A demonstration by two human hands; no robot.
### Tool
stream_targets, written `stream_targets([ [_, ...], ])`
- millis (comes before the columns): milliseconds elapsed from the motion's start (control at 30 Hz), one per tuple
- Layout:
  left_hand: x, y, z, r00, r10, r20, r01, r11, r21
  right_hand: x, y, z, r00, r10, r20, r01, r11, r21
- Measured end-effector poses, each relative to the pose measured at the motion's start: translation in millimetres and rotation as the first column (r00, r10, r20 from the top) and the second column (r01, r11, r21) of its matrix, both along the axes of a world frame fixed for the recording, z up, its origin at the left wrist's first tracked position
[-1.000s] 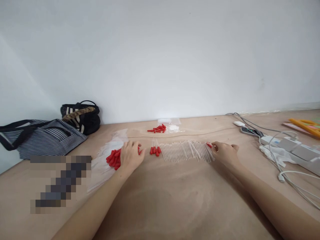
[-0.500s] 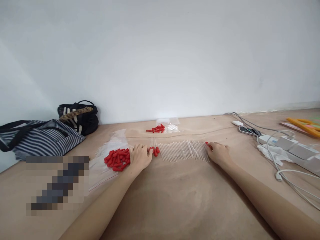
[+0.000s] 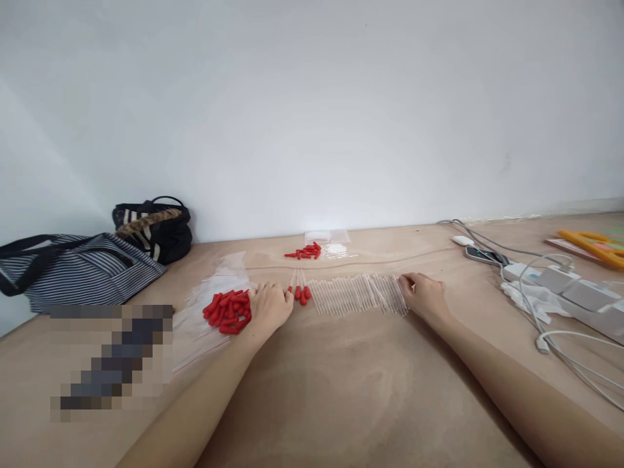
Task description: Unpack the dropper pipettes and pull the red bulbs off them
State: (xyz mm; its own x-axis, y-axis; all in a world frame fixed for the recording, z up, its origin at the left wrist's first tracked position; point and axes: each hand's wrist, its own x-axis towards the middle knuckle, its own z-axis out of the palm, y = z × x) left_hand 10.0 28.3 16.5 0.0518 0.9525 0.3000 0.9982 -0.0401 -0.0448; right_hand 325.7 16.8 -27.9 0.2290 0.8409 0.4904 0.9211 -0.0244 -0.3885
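Note:
My left hand (image 3: 267, 307) rests on the tan table (image 3: 341, 390) with its fingers curled, between a pile of red rubber caps (image 3: 227, 311) lying on a clear plastic bag (image 3: 205, 312) and a few red-capped droppers (image 3: 299, 292). What its fingers hold, if anything, is hidden. A long row of clear thin tubes (image 3: 358, 292) lies side by side to the right of the droppers. My right hand (image 3: 423, 294) sits at the right end of that row, fingers closed in a pinch against the last tubes. What is in the pinch does not show.
A striped bag (image 3: 73, 266) and a black bag (image 3: 153, 227) stand at the left by the wall. More red caps (image 3: 305, 251) and a small clear bag (image 3: 336, 246) lie at the back. Cables (image 3: 560, 338), a power strip (image 3: 570, 286), a phone (image 3: 482, 255) and a yellow thing (image 3: 592, 246) fill the right.
My left hand slid right off the red cap pile toward the capped droppers. My right hand moved slightly left to the row's end, and the red cap seen at its fingertips no longer shows.

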Motion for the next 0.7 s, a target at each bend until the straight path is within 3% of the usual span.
stream_targets([
  [133,-9.1,-16.8,6.2,0.996,-0.09,-0.015,0.091,0.986,0.137,-6.0,-7.6,5.4,0.999,0.032,-0.019,-0.027,0.973,0.23],
  [200,-12.8,-29.1,4.8,0.962,-0.271,-0.041,0.273,0.937,0.216,-18.7,-15.9,8.7,0.994,0.095,0.057,-0.11,0.925,0.363],
  [267,-13.6,-41.6,0.0,0.872,-0.483,-0.077,0.487,0.842,0.231,-37.4,-26.5,11.7,0.963,0.196,0.184,-0.259,0.861,0.437],
  [333,-10.9,-52.0,-6.1,0.774,-0.623,-0.114,0.631,0.746,0.213,-58.4,-36.9,13.4,0.875,0.36,0.324,-0.473,0.779,0.412],
  [433,-3.3,-60.8,-13.4,0.701,-0.696,-0.154,0.711,0.67,0.213,-85.4,-46.5,11.5,0.703,0.54,0.463,-0.689,0.677,0.257],
  [567,5.1,-61.5,-17.8,0.667,-0.741,-0.078,0.736,0.639,0.223,-100.9,-46.0,3.4,0.638,0.601,0.481,-0.744,0.642,0.185],
  [700,8.4,-58.6,-23.0,0.607,-0.772,0.189,0.755,0.635,0.164,-101.4,-44.1,0.0,0.63,0.636,0.446,-0.761,0.62,0.191],
])
